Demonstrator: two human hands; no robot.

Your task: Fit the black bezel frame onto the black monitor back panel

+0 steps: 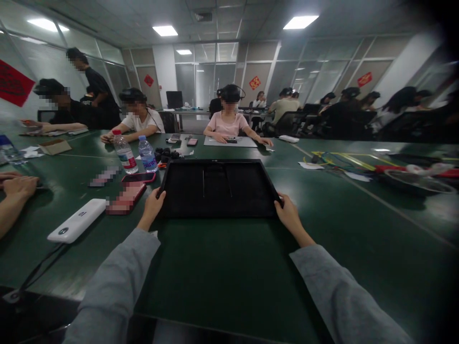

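Note:
A black, tray-like rectangular panel (247, 191) with a raised rim is held level between my hands, just over the green table (215, 267). It may be a monitor casing, but I cannot tell. Its inside is dark, with two thin upright lines near the middle and a small pale mark on the far rim. My left hand (153, 205) grips the left edge, the thumb on top of the rim. On the opposite edge, my right hand (288, 210) is closed in the same way. The fingers underneath are partly hidden.
Left of the panel are two plastic bottles (146, 154), phones (127, 198) and a white power bank (79, 220) with a cord. Black items (167, 155) lie behind its left corner. At right are cables (337, 160) and a round dish (416, 181). Several people sit around.

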